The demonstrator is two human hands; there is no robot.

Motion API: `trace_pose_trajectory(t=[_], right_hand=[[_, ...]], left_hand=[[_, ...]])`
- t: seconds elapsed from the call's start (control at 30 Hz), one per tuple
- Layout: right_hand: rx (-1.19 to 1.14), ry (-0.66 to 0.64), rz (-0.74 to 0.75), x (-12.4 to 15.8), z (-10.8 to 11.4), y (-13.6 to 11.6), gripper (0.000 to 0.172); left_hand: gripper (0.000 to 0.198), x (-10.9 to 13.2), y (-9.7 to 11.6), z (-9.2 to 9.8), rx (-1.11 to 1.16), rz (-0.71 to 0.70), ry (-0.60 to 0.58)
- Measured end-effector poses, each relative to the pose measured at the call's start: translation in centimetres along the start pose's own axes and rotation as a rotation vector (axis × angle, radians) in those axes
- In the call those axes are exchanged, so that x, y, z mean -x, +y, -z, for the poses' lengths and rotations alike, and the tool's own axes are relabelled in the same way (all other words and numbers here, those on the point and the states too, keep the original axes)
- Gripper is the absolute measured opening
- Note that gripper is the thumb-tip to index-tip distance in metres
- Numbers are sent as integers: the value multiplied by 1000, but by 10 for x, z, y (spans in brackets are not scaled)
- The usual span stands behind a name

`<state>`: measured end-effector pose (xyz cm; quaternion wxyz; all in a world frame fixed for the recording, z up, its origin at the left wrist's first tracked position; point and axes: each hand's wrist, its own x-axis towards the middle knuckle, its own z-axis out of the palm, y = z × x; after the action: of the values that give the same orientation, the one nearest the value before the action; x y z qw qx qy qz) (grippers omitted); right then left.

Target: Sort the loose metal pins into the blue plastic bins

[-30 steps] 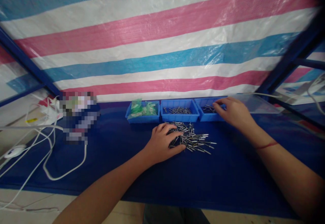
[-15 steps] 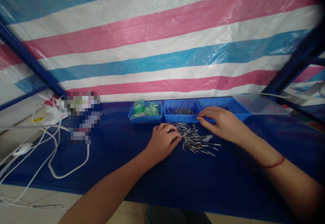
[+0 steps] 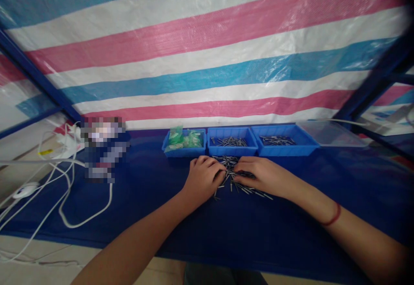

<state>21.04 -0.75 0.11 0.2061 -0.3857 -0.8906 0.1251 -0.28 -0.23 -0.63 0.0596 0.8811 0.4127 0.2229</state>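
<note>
blue-clothed bench (image 3: 226, 229), loose metal pins (image 3: 230, 161).
left hand (image 3: 203, 178), right hand (image 3: 260, 175): fingers curled among them; grasp cannot be told.

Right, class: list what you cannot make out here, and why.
Head view, pins: part of the pile hidden under the left hand and right hand.
Head view, fingers: curled, so any held pin is hidden.
Head view, object left of the bins: pixelated.
Head view, green parts: too small to name.
</note>
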Motion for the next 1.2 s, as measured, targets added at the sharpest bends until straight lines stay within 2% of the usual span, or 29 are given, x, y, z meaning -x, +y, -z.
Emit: trace_pose_trajectory(t=[0.47,0.7,0.83,0.93,1.07,1.2], right_hand=[[-33,82,21,-2,-6,-5,12],[-201,241,10,-8,-17,-23,17],[-388,250,30,-11,-23,-30,15],[-465,248,33,-12,-24,-31,18],[-411,308,-23,-11,-24,-29,19],[-325,366,-51,-10,-23,-30,22]], left_hand=[[21,-1,-3,0,39,-21,43],[21,-2,9,3,435,-118,241],[17,0,17,4,565,-107,296],[19,1,18,5,596,-45,276],[35,0,16,4,595,14,224],[13,-2,13,3,627,14,215]])
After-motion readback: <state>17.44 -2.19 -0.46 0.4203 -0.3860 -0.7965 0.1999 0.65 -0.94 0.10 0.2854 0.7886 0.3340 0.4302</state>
